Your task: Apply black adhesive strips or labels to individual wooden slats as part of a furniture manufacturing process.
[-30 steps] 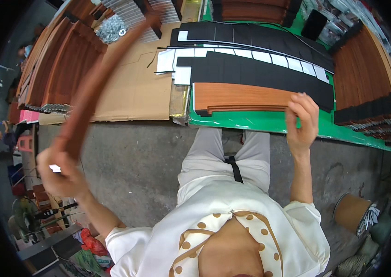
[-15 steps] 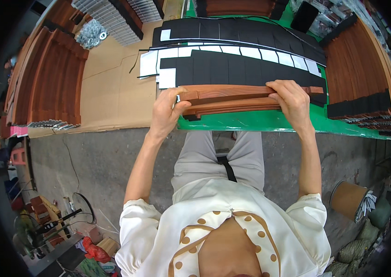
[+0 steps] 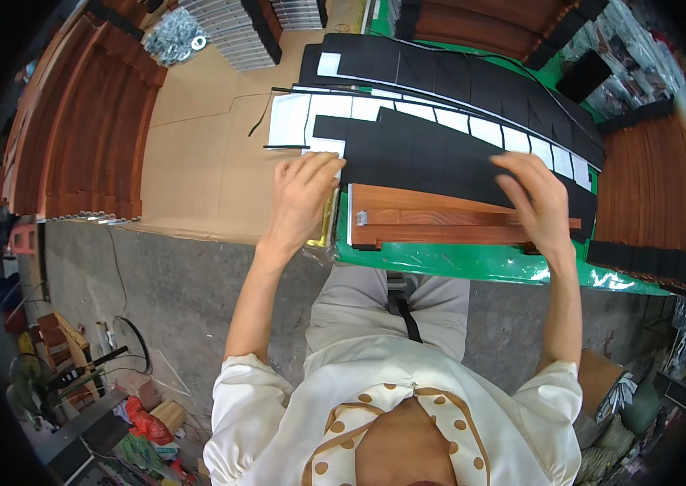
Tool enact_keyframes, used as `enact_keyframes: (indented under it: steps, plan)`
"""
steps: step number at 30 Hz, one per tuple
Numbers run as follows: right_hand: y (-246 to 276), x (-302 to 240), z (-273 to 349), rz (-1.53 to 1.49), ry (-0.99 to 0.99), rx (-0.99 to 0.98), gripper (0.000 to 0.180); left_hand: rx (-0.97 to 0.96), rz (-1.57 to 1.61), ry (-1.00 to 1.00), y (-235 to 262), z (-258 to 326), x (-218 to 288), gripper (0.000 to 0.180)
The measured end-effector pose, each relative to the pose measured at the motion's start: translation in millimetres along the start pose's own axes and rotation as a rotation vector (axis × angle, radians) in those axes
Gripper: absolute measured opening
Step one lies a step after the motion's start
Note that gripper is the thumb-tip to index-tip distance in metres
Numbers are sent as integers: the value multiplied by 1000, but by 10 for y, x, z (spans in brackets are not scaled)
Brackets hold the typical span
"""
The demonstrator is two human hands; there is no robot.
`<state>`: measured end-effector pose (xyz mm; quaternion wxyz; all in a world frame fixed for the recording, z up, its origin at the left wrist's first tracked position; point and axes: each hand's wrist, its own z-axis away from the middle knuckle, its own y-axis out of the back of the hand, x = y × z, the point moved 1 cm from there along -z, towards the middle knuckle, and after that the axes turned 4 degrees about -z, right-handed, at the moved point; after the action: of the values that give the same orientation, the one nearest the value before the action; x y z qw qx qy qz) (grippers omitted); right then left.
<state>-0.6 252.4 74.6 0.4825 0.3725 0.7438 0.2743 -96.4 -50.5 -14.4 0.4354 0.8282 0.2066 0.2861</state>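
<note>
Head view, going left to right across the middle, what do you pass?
Stacked brown wooden slats → cardboard sheet → left hand → wooden strip with a metal clip → right hand → dark-tipped wooden slats.

I sit above a grey concrete floor (image 3: 181,292) that fills the middle left of the frame. A flat sheet of brown cardboard (image 3: 197,146) lies in the upper left. Stacks of reddish wooden slats (image 3: 76,138) stand along the left edge, and more (image 3: 651,202) at the right. A green mat (image 3: 481,263) crosses the centre. Small clutter (image 3: 76,381) occupies the lower left. Lighting is even and bright.
</note>
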Motion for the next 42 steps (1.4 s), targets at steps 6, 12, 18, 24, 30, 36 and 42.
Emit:
enact_keyframes:
  steps: [6,12,18,24,30,36,42]
  plan:
    - [-1152,-92,-1007,-149,382,-364,14,-65,-142,-32,-371,-83,-80,37]
    - [-1846,-122,-1313,75,392,-501,18,5,-103,-20,-450,-54,-114,39]
    - [-2077,-87,-1246,273,520,-500,19,60,-69,-18,-516,22,-170,41]
    - [-2047,-157,-1238,289,521,-539,14,93,-12,-20,-524,5,-189,44]
    - [-2065,-152,-1240,319,555,-563,16,90,-56,-35,-504,5,-193,40]
    - [-2055,-19,-1341,265,599,-471,10,104,-54,-23,-516,12,-178,37]
    - [-1594,-87,-1471,-273,-101,-462,21,84,183,93,-419,21,-288,30]
